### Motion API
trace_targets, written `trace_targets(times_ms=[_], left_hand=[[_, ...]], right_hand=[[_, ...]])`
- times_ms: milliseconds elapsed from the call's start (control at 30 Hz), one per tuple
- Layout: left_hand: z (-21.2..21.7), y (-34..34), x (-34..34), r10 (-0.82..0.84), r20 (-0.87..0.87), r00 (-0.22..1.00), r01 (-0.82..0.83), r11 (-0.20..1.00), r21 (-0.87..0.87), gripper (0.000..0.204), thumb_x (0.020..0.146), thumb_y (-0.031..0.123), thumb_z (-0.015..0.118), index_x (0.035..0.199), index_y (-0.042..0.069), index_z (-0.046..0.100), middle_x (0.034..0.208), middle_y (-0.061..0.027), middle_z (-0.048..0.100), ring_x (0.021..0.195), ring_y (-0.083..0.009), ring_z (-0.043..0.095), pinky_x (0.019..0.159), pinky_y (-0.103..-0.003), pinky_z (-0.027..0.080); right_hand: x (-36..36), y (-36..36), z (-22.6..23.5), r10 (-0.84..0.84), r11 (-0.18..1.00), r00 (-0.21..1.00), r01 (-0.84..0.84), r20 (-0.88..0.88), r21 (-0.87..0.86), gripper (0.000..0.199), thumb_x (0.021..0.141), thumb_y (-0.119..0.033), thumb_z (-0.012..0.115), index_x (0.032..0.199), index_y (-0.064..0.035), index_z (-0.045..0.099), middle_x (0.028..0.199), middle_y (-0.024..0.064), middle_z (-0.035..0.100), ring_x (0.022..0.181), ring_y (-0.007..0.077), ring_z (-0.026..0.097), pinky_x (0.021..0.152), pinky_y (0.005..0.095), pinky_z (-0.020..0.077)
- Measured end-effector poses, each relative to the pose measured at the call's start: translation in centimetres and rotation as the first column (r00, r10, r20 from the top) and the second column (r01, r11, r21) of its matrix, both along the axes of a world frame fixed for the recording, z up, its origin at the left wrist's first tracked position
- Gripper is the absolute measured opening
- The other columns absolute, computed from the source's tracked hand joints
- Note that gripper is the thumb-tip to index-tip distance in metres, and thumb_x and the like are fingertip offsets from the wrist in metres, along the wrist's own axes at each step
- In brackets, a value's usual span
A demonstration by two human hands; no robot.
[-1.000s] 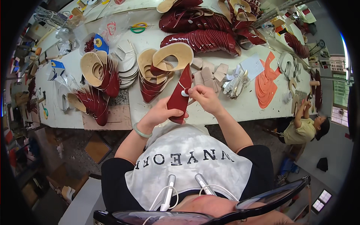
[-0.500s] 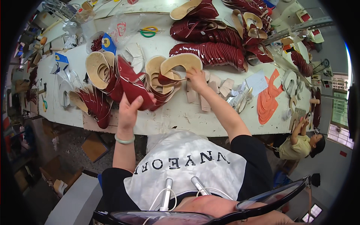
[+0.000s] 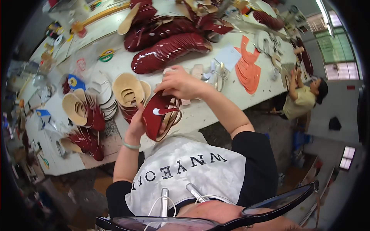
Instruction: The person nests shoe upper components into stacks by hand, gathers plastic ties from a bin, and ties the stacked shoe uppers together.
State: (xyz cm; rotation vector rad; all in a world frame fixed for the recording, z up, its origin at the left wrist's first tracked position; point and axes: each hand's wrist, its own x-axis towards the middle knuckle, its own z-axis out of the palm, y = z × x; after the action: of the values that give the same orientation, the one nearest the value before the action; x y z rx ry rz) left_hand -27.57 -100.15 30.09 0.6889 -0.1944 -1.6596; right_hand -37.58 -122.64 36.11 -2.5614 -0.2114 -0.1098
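A glossy dark red shoe upper (image 3: 153, 115) with a thin strap is held up close to my body, over the table's front edge. My left hand (image 3: 135, 122) grips its left side, thumb against the red face. My right hand (image 3: 180, 82) is bent over its top edge, with the fingers closed on it; the fingertips are partly hidden. Beige lining shows through the strap opening, and a small white spot stands out on the red. Just left of the held piece is a nested stack of beige-lined uppers (image 3: 127, 89).
More nested uppers (image 3: 76, 107) stand at the left, beside white curved pieces (image 3: 102, 92). Long rows of red uppers (image 3: 169, 52) lie farther back. Scissors (image 3: 106, 56), orange pieces (image 3: 246, 71) and a blue-white sheet (image 3: 227, 59) lie on the table. A person (image 3: 302, 96) works at the far right.
My right hand has come from a beige-lined upper on the stack to the top of the held piece. Red material in my left hand has moved right and closer to me. The view has turned.
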Motion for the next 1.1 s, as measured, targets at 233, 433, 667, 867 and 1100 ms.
trace_targets(times_ms=[233, 433, 667, 867, 1100], left_hand=[[0.8, 0.5, -4.0, 0.151, 0.226, 0.962, -0.166, 0.985, 0.048, 0.039, 0.077, 0.015, 0.064, 0.108, -0.006, 0.050, 0.077, -0.0119, 0.062, 0.059, -0.0165, 0.061, 0.054, -0.026, 0.053], [0.9, -1.0, -4.9, 0.319, 0.144, 0.937, -0.322, 0.947, 0.001, 0.034, 0.083, 0.014, 0.057, 0.111, -0.002, 0.047, 0.078, -0.0116, 0.061, 0.064, -0.0171, 0.061, 0.060, -0.026, 0.053], [-0.1, -3.1, -6.1, 0.394, -0.059, 0.917, -0.394, 0.919, 0.020, 0.026, 0.088, 0.020, 0.051, 0.105, 0.001, 0.050, 0.078, -0.0072, 0.061, 0.062, -0.0168, 0.061, 0.075, -0.035, 0.049], [2.2, -5.0, -8.3, 0.284, 0.169, 0.944, -0.286, 0.958, -0.014, 0.031, 0.083, 0.011, 0.057, 0.109, -0.001, 0.048, 0.080, -0.0125, 0.062, 0.065, -0.0194, 0.062, 0.062, -0.030, 0.053], [3.2, -6.0, -10.2, 0.247, 0.260, 0.934, -0.257, 0.966, 0.008, 0.033, 0.081, 0.009, 0.061, 0.109, -0.002, 0.048, 0.079, -0.0131, 0.063, 0.065, -0.0187, 0.062, 0.059, -0.030, 0.053]], right_hand=[[-7.0, 2.5, -5.9, -0.450, 0.885, 0.866, 0.399, 0.221, 0.240, 0.035, 0.084, -0.028, 0.061, 0.115, -0.0100, 0.060, 0.107, 0.0059, 0.057, 0.099, 0.0223, 0.049, 0.094, 0.0333, 0.0346], [-11.3, 5.0, -4.6, -0.237, 0.151, 0.922, 0.346, -0.306, 0.926, 0.040, 0.094, -0.028, 0.049, 0.126, -0.0041, 0.050, 0.106, 0.0038, 0.058, 0.068, 0.0071, 0.051, 0.057, 0.0176, 0.0405], [-12.3, 5.0, -6.1, -0.499, 0.290, 0.814, 0.480, -0.297, 0.828, 0.039, 0.085, -0.019, 0.064, 0.119, -0.0032, 0.055, 0.101, 0.0038, 0.061, 0.086, 0.0085, 0.055, 0.070, 0.0212, 0.0443], [-12.5, 4.2, -5.3, -0.669, 0.252, 0.712, 0.487, -0.213, 0.836, 0.036, 0.085, -0.021, 0.064, 0.116, -0.0021, 0.058, 0.098, 0.0058, 0.060, 0.080, 0.0109, 0.056, 0.068, 0.0238, 0.0463], [-13.1, 2.9, -5.6, -0.677, 0.646, 0.709, 0.442, 0.199, 0.623, 0.026, 0.082, -0.014, 0.066, 0.106, -0.0058, 0.065, 0.101, 0.0045, 0.057, 0.081, 0.0108, 0.055, 0.069, 0.0239, 0.0441]])
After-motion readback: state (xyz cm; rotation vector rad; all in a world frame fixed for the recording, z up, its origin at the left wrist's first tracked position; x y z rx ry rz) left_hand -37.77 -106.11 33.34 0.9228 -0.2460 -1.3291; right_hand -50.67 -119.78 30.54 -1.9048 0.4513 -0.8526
